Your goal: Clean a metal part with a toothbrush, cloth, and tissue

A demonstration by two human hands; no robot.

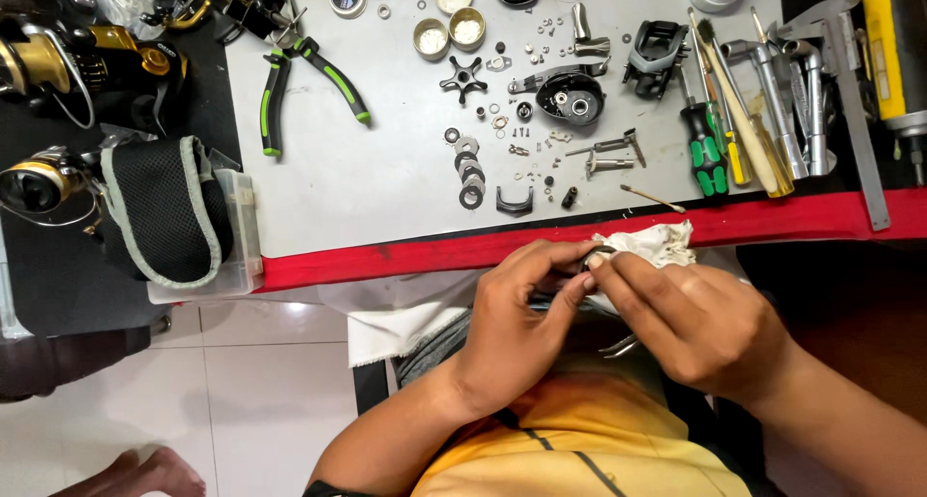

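The left hand (512, 333) and the right hand (690, 318) met just near of the table's red edge (386, 260), fingertips closed together on a small dark ring-shaped reel part (591, 258). The left thumb and forefinger pinched it from the left. The right fingers pressed on it from the right, with a crumpled white cloth (657, 243) bunched just behind them and touching the right fingers. The part sat between the two sets of fingertips, about equally close to both hands; it was mostly covered, so its long axis could not be told. A thin metal piece (621, 345) poked out below the right palm; whether the right hand held it was unclear.

Farther off, on the grey mat (367, 169), lay a row of washers (470, 173), a black star-shaped knob (463, 78), an opened reel body (570, 96), and green-handled pliers (307, 77) to the left. Screwdrivers (710, 149) and other tools lay at the far right, well apart from the hands.
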